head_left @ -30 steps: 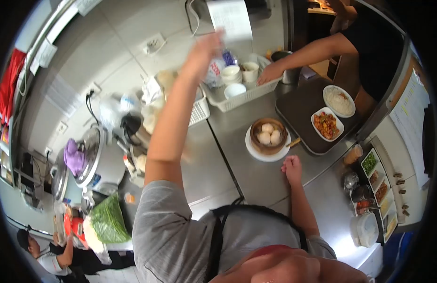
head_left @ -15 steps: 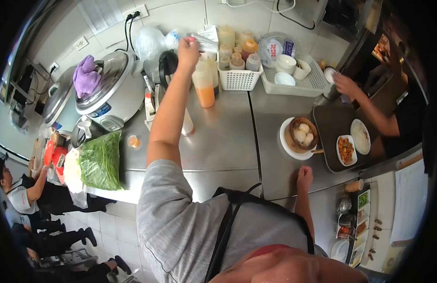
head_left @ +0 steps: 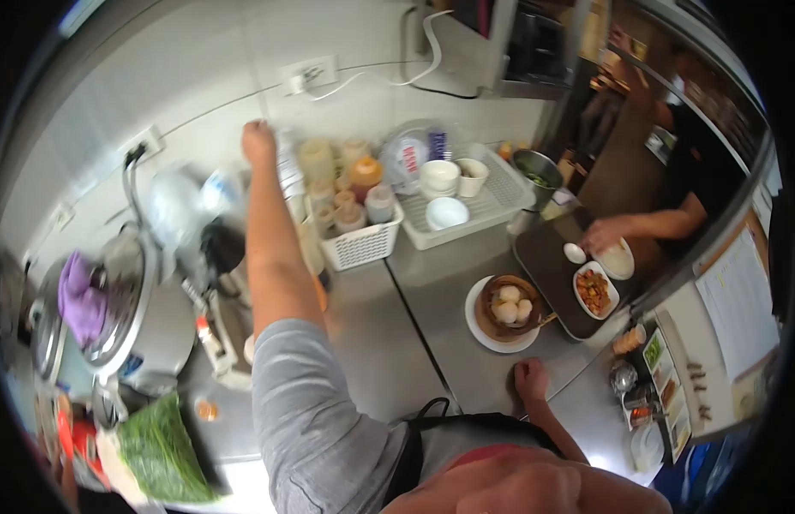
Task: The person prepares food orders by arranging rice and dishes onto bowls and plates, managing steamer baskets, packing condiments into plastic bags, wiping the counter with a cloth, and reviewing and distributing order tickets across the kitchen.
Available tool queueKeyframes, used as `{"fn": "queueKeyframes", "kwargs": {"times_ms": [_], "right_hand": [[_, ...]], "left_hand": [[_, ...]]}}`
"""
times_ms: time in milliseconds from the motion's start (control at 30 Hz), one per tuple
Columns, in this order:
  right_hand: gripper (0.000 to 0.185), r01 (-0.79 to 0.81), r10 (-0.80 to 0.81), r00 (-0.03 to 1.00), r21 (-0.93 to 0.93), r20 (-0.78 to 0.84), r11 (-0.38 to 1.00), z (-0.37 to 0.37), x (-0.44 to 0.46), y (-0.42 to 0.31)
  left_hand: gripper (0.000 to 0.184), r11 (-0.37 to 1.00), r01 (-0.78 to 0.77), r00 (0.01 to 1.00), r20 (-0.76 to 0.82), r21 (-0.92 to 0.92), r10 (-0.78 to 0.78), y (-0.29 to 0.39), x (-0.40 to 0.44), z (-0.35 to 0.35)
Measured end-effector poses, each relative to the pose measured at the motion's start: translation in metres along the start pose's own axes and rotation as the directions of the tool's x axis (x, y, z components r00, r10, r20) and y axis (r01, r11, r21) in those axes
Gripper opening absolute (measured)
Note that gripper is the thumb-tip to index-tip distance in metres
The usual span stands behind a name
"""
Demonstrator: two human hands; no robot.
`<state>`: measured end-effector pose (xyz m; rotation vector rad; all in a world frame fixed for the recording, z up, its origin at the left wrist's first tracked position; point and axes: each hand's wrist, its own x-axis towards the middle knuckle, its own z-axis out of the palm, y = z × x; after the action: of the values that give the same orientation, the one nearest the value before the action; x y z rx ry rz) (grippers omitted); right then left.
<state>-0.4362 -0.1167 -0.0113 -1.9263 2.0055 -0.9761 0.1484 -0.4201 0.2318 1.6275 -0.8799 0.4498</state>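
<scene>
My left arm stretches up past the bottles, and my left hand [head_left: 258,141] is closed near the wall. Beside it stands clear, crinkled plastic [head_left: 288,163]; whatever the fingers hold, if anything, is hidden. My right hand [head_left: 531,379] rests on the steel counter near its front edge, fingers curled in with nothing visible in them. Just beyond it, a round steamer basket [head_left: 490,310] with several white dumplings [head_left: 510,305] sits on a white plate [head_left: 492,344]. A white basket [head_left: 360,248] of squeeze bottles [head_left: 365,178] lies to the right of my left forearm.
A co-worker's hand [head_left: 610,231] is over a plate of rice [head_left: 620,261] on a dark tray [head_left: 534,248], by a dish of chopped food [head_left: 593,291]. White bowls [head_left: 440,178] fill a rack [head_left: 500,193]. Cookers [head_left: 149,300] and bagged greens [head_left: 162,450] stand left.
The view has swung, and my left hand now appears nearer the wall, left of the plastic. The co-worker's hand has come down over the rice plate. My right hand stays by the counter edge.
</scene>
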Motion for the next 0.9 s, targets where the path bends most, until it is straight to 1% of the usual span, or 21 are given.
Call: {"fn": "queueKeyframes", "kwargs": {"times_ms": [33,67,133,200,300,400,433,500,533,567,600,633,733,800,867,900], "right_hand": [[0.007,-0.015,0.015,1.0,0.007,-0.003,1.0,-0.001,0.0,-0.003],[0.006,-0.024,0.025,1.0,0.013,-0.001,1.0,-0.003,0.0,-0.004],[0.006,-0.014,0.014,1.0,0.031,-0.005,0.999,0.0,0.0,-0.001],[0.006,-0.006,0.006,1.0,0.045,-0.001,0.999,0.0,0.001,0.004],[0.006,-0.012,0.01,1.0,0.06,0.018,0.998,0.003,-0.001,0.006],[0.005,-0.026,0.024,0.999,0.064,0.028,0.998,-0.003,-0.002,0.002],[0.005,-0.027,0.025,0.999,0.075,0.029,0.997,-0.005,-0.002,0.0],[0.005,-0.02,0.018,1.0,0.092,0.025,0.996,-0.008,0.002,-0.003],[0.006,-0.015,0.013,1.0,0.097,0.023,0.995,-0.009,0.003,-0.005],[0.006,-0.022,0.021,1.0,0.114,0.013,0.993,-0.011,0.0,-0.004],[0.006,-0.022,0.019,1.0,0.101,0.024,0.995,-0.013,0.001,-0.007],[0.006,-0.022,0.019,0.999,0.084,0.036,0.996,-0.016,0.002,-0.01],[0.006,0.003,-0.006,0.999,0.065,0.046,0.998,-0.013,0.003,-0.002],[0.006,0.01,-0.013,0.999,0.079,0.04,0.997,-0.014,-0.003,0.004],[0.005,0.034,-0.038,0.999,0.123,0.031,0.992,-0.017,-0.001,0.003],[0.005,0.025,-0.03,0.999,0.149,0.029,0.988,-0.019,0.0,0.004]], "left_hand": [[0.026,0.994,0.037,0.987,0.151,0.103,-0.052,-0.009,0.002,0.007],[0.028,0.985,0.016,0.97,0.236,0.174,-0.057,-0.018,-0.003,0.011],[0.029,0.943,0.052,0.964,0.23,0.33,-0.134,-0.064,0.008,0.044],[0.032,0.913,0.057,0.912,0.351,0.404,-0.212,-0.055,-0.003,0.046],[0.038,0.84,0.028,0.809,0.481,0.541,-0.337,-0.039,-0.008,0.014],[0.047,0.746,0.084,0.88,0.302,0.661,-0.367,0.068,-0.038,-0.043],[0.059,0.74,0.038,0.894,0.309,0.671,-0.326,0.079,-0.033,-0.041],[0.056,0.789,-0.074,0.938,0.312,0.61,-0.153,0.122,-0.031,-0.036],[0.051,0.876,-0.174,0.924,0.382,0.45,-0.013,0.147,-0.032,-0.036],[0.044,0.883,-0.456,0.872,0.257,0.116,0.417,0.191,-0.045,-0.018],[0.042,0.799,-0.602,0.779,0.221,0.004,0.586,0.229,-0.064,-0.021],[0.039,0.681,-0.725,0.662,0.165,-0.104,0.731,0.265,-0.081,-0.03],[0.038,0.381,-0.922,0.373,0.111,-0.064,0.921,0.34,-0.128,-0.032],[0.04,0.304,-0.942,0.325,0.162,0.142,0.932,0.36,-0.14,-0.007],[0.04,0.211,-0.898,0.359,0.363,0.386,0.86,0.369,-0.151,0.002],[0.033,0.193,-0.878,0.359,0.338,0.437,0.87,0.37,-0.156,0.004]]}}
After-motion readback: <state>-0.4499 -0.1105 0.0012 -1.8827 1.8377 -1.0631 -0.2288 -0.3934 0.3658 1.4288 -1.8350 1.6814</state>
